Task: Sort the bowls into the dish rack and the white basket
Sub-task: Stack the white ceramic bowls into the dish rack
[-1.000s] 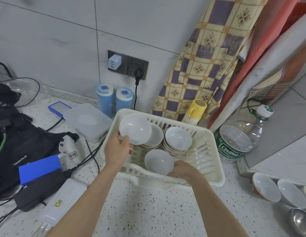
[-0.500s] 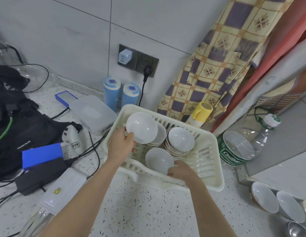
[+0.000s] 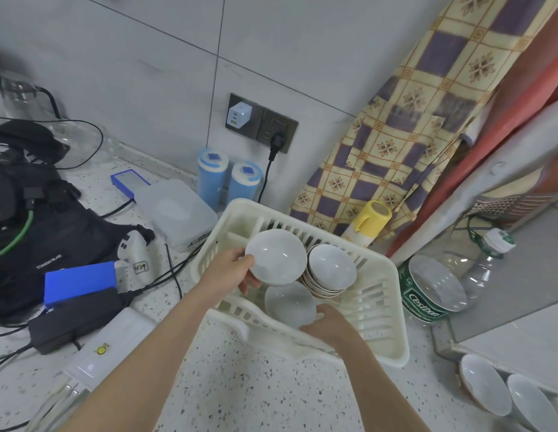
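At the left edge of the speckled worktop (image 3: 240, 385) lies a black bag (image 3: 37, 219) with a blue box (image 3: 79, 283) and a black power brick (image 3: 75, 319) against its near side. Further along, by the back wall, a frosted plastic container (image 3: 178, 210) sits beside two blue canisters (image 3: 226, 182). My left hand (image 3: 228, 272) grips a white bowl (image 3: 275, 257) by its left rim, thumb on the inside and fingers curled underneath, holding it tilted above the back left part of the white basket (image 3: 387, 335). Just right of that bowl, a stack of bowls (image 3: 330, 271) leans inside the basket. In front of them my right hand (image 3: 329, 322) holds a second white bowl (image 3: 288, 304) on edge at the basket's near wall, fingers wrapped around its lower right rim. Behind the basket's back right corner stands a yellow-capped bottle (image 3: 369, 221). To the right, a large clear water bottle (image 3: 443, 285) lies on its side. At the worktop's near right corner, two more bowls (image 3: 505, 397) lean in a row.
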The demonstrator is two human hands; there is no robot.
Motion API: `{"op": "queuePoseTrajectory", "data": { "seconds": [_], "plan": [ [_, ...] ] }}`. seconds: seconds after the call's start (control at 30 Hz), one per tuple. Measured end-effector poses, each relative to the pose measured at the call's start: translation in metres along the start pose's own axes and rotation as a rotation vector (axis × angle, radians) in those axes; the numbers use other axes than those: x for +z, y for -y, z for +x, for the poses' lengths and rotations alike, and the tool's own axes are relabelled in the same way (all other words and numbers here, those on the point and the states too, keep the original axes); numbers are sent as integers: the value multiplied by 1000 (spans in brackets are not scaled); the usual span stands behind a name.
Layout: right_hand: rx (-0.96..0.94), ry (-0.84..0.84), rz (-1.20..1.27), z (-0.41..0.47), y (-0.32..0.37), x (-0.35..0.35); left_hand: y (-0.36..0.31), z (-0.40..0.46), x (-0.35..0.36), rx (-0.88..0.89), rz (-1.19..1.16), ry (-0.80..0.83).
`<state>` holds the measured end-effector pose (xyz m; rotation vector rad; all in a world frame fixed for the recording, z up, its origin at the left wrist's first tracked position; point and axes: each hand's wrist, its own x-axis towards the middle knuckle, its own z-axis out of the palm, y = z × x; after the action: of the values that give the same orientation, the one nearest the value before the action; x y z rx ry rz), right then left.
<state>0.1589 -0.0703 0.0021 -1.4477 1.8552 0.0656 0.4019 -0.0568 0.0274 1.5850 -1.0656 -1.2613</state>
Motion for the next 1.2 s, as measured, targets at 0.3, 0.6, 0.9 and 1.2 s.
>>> {"op": "queuePoseTrajectory", "data": {
  "seconds": [0.3,0.6,0.9,1.2],
  "plan": [
    [-128,-354,333,-28,0,-4,-6,-8,-1,12,51,145],
    [-372,-194,542,-44,4,-7,-11,-1,5,-45,40,326],
    [-399,-165,618,-45,-1,-10,-4,8,15,-30,149,340],
    [-337,-270,348,-43,2,-4,0,10,17,40,253,383]
  ]
}}
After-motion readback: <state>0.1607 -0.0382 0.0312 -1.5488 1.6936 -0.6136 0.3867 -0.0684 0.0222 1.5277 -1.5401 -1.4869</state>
